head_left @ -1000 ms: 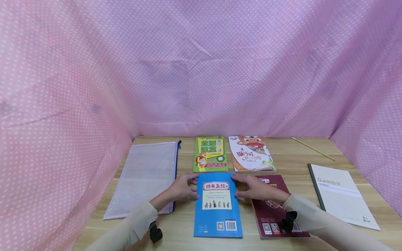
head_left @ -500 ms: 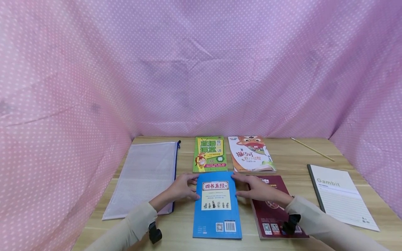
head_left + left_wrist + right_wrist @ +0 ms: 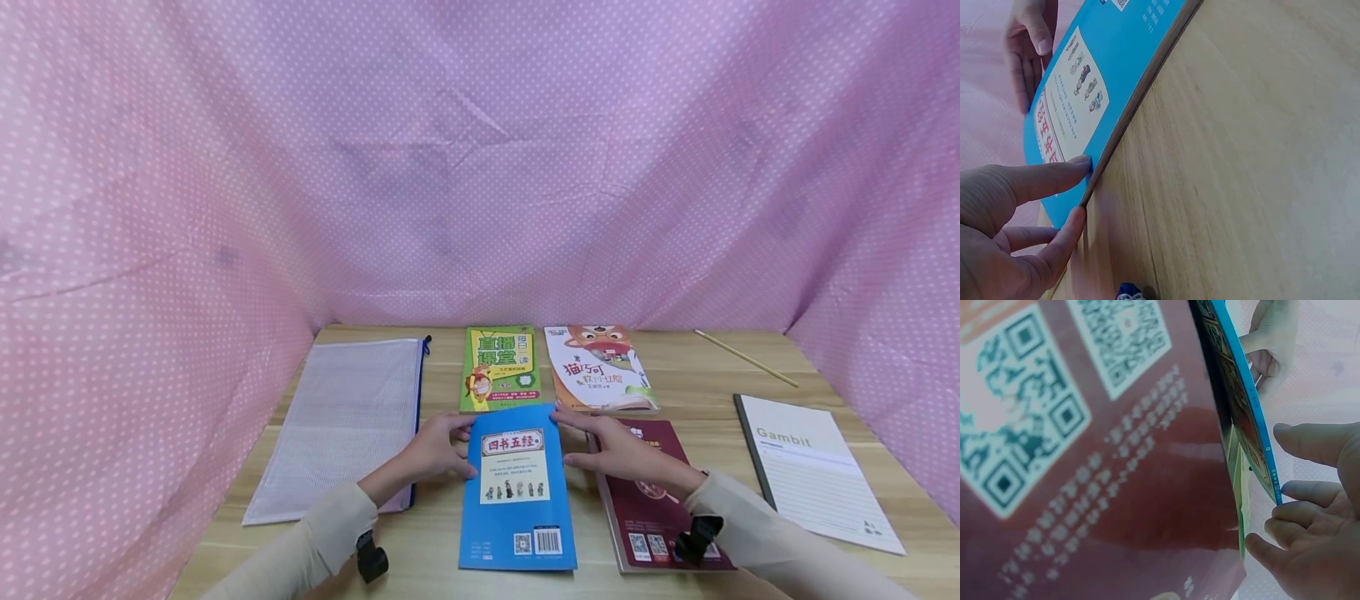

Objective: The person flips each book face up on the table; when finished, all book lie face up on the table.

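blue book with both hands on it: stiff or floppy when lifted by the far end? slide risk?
The blue book looks like a thin softcover, so it will probably sag if lifted from one end. Its cover looks glossy, so it may slide easily on the wooden table. The left hand and right hand pinching opposite sides should steady it.

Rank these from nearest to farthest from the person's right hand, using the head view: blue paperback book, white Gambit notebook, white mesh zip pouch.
1. Blue paperback book: gripped by the right hand, centre.
2. White Gambit notebook: right side.
3. White mesh zip pouch: far left.
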Demonstrator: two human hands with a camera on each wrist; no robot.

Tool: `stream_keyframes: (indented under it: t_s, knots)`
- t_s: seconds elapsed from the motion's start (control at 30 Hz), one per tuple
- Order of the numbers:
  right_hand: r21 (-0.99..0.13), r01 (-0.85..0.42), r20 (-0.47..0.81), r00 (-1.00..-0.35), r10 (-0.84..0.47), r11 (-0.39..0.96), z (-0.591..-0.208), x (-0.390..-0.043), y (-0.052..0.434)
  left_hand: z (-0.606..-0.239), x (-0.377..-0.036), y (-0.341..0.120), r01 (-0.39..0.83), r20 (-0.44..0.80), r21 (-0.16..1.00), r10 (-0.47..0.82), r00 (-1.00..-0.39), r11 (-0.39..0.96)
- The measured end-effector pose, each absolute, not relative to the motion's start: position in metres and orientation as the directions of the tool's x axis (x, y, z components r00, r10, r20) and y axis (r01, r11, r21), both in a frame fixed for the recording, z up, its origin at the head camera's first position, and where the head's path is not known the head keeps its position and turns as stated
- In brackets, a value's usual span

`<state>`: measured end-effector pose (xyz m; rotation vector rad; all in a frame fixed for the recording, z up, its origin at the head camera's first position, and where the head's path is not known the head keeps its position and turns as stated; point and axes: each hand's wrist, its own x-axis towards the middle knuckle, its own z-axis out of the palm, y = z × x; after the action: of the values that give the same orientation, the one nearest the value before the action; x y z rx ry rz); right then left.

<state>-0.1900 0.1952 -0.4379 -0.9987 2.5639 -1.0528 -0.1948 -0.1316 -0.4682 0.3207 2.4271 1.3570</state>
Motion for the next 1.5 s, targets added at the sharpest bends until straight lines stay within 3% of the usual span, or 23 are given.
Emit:
stream_keyframes:
  t_s: [0.47,0.97,1.5]
  knots:
    - [-0.762,-0.403,0.024,-0.800,-0.600,0.507,-0.421,-0.189,0.192,-0.469,-0.196,-0.121,0.040,-0.183,0.852,0.369,-0.911,0.522]
    - [-0.741,-0.450,0.036,-0.768,-0.639,0.499,-0.412,-0.192,0.196,-0.473,-0.195,-0.111,0.023,-0.178,0.877,0.369,-0.912,0.480]
    - [-0.746,-0.469,0.056,-0.752,-0.657,0.472,-0.413,-0.195,0.196,-0.470,-0.184,-0.097,0.125,-0.090,0.879,0.418,-0.904,0.460]
